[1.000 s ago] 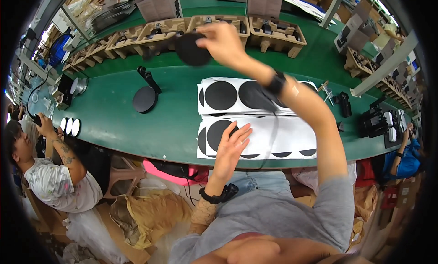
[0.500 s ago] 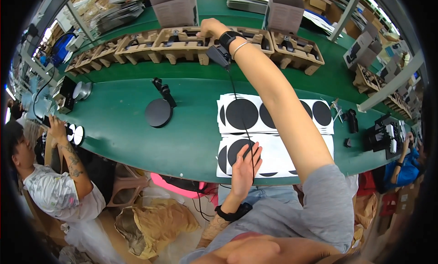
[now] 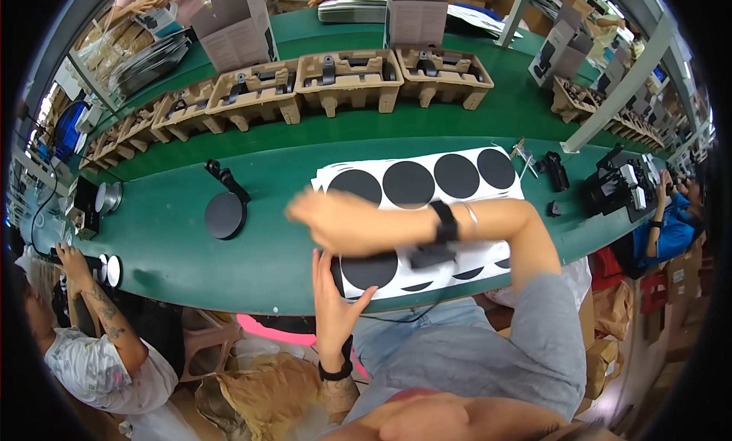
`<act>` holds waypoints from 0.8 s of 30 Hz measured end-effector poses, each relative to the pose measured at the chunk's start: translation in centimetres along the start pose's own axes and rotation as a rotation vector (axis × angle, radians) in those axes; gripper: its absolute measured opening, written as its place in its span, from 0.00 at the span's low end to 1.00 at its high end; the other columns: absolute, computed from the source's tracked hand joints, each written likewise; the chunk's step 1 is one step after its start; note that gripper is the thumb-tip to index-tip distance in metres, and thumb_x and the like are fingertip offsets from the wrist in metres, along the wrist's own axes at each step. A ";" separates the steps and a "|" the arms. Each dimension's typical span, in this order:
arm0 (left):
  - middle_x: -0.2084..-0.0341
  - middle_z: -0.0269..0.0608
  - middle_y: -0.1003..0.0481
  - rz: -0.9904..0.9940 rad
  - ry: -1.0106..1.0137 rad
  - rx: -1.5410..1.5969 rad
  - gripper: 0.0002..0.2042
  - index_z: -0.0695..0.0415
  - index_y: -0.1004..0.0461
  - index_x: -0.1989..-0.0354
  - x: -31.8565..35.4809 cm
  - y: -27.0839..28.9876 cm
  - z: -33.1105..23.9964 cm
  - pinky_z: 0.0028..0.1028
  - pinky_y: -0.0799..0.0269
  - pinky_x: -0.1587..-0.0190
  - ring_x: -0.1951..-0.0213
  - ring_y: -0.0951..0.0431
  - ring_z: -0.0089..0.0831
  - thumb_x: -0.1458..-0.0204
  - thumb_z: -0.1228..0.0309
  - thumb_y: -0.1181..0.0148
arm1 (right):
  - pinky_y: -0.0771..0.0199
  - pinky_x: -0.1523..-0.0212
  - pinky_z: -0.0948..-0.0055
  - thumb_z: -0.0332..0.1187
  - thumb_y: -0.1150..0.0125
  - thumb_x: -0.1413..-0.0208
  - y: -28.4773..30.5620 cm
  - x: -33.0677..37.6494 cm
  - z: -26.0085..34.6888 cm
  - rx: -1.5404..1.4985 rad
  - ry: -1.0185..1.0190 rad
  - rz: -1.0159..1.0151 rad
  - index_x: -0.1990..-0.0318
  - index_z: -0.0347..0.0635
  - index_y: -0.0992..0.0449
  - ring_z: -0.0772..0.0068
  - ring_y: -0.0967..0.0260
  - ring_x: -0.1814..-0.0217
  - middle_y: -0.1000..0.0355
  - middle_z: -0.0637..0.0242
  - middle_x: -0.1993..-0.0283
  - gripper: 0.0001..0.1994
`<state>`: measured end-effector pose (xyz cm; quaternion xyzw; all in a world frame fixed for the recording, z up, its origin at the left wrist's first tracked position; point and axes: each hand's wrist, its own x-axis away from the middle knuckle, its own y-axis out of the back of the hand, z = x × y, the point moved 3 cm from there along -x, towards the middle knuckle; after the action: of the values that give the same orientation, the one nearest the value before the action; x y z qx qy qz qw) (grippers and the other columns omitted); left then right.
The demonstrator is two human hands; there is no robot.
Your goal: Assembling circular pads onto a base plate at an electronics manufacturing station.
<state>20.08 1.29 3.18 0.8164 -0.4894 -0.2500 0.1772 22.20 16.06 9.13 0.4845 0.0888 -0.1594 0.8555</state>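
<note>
Two white sheets carrying black round stickers lie on the green table [image 3: 252,266]: the upper sheet [image 3: 427,180] shows four full discs, and the lower sheet [image 3: 396,269], at 6 o'clock from it, is partly hidden by the right forearm. At 12 o'clock from the sheets a row of brown moulded pulp trays [image 3: 347,79] runs along the far side of the table, each holding dark parts. Behind the row stand two open grey-brown cartons, one [image 3: 232,25] at 11 o'clock and one [image 3: 415,14] at 12 o'clock. A black round-based stand [image 3: 225,212] sits at 9 o'clock from the sheets.

The left hand [image 3: 335,288] lies flat with fingers spread, its fingertips on the black disc [image 3: 371,269] at the lower sheet's left end; it grips nothing. The right hand [image 3: 328,220] is blurred above the sheets' left edge, wrist crossed over them; its fingers look loosely extended, and whether they hold anything cannot be told.

Half a second ago the right arm stretched out to the trays at 12 o'clock; now it has come back across the sheets, pointing toward 9 o'clock. The left hand has stayed on the lower sheet
</note>
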 end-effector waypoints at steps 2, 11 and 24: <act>0.39 0.61 0.45 0.079 0.010 -0.019 0.47 0.68 0.48 0.39 -0.4 -0.9 0.5 0.41 0.44 0.39 0.39 0.43 0.56 0.68 0.68 0.25 | 0.27 0.58 0.61 0.24 0.46 0.59 -1.5 5.3 1.0 0.111 -0.025 0.074 0.58 0.30 0.31 0.54 0.34 0.52 0.33 0.53 0.56 0.17; 0.46 0.47 0.32 0.030 0.062 -0.128 0.52 0.65 0.48 0.40 -1.3 -0.8 0.2 0.46 0.48 0.39 0.45 0.33 0.45 0.76 0.61 0.21 | 0.34 0.47 0.65 0.28 0.44 0.58 -4.6 9.6 -1.3 0.330 0.025 -0.004 0.50 0.27 0.33 0.55 0.37 0.42 0.35 0.51 0.46 0.24; 0.49 0.42 0.30 0.096 0.116 -0.456 0.53 0.61 0.46 0.38 -1.7 0.8 -0.7 0.60 0.68 0.36 0.44 0.34 0.40 0.73 0.46 0.27 | 0.32 0.60 0.67 0.29 0.43 0.62 -4.2 8.1 -1.1 0.210 0.105 -0.076 0.60 0.33 0.31 0.60 0.35 0.60 0.35 0.59 0.63 0.18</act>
<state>19.21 2.49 4.60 0.7441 -0.4475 -0.2979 0.3966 28.26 13.53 2.71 0.5757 0.1346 -0.1743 0.7875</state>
